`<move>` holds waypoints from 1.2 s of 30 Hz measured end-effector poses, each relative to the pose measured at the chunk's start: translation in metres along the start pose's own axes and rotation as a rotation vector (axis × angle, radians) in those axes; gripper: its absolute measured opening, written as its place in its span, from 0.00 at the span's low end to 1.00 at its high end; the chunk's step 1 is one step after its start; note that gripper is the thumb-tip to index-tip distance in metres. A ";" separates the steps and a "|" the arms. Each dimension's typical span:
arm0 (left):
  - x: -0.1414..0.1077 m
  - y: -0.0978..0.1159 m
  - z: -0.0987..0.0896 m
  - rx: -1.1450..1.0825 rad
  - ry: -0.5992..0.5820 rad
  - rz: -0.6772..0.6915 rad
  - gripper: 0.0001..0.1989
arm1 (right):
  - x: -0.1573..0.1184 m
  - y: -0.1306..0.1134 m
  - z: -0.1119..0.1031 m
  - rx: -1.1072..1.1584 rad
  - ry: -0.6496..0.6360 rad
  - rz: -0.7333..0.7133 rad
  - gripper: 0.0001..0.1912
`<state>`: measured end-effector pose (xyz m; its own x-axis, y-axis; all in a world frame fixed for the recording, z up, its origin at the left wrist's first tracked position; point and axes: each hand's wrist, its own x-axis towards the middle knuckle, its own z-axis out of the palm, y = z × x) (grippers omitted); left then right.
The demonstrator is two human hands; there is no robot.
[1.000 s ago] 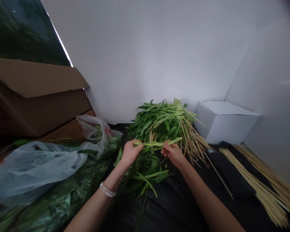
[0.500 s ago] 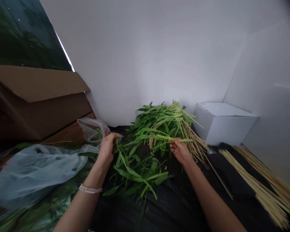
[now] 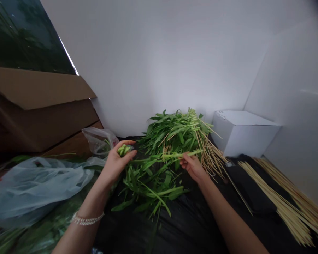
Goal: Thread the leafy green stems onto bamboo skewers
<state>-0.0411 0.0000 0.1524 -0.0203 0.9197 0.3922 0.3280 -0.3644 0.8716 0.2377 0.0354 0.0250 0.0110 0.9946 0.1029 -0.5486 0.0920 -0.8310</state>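
My right hand is closed in a pinch on a pale green water spinach stem, which lies level and points left. My left hand is curled, thumb and forefinger apart, around a small clump of short green stem pieces; its other fingers are hidden. Below and between both hands spreads a loose heap of leafy water spinach on a black sheet. Beyond them, a larger pile of water spinach rests against the wall, with thin wooden sticks fanning out at its right.
At left are a cardboard box, a clear plastic bag and a whitish bag over more greens. A white box stands back right. Nearer lie a black flat case and bundles of long sticks.
My left hand has turned and its thumb and forefinger have parted, showing the green pieces. The leafy strands that hung by it are lower. My right hand has shifted slightly left with its stem.
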 end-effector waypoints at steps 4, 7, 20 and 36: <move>-0.009 0.006 0.020 0.259 -0.209 0.097 0.11 | -0.004 0.003 0.008 -0.097 -0.042 -0.044 0.17; -0.013 0.002 0.038 0.452 -0.316 0.274 0.12 | -0.006 0.006 0.013 -0.191 -0.077 -0.073 0.16; -0.015 -0.029 0.063 0.830 -0.446 0.300 0.12 | -0.013 0.008 0.026 -0.398 -0.128 -0.137 0.11; -0.015 -0.041 0.066 0.952 -0.429 0.418 0.09 | -0.015 0.008 0.027 -0.355 -0.126 -0.117 0.14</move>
<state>0.0084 0.0114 0.0911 0.5266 0.7927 0.3070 0.8242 -0.5646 0.0442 0.2108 0.0197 0.0314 -0.0583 0.9650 0.2556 -0.2263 0.2366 -0.9449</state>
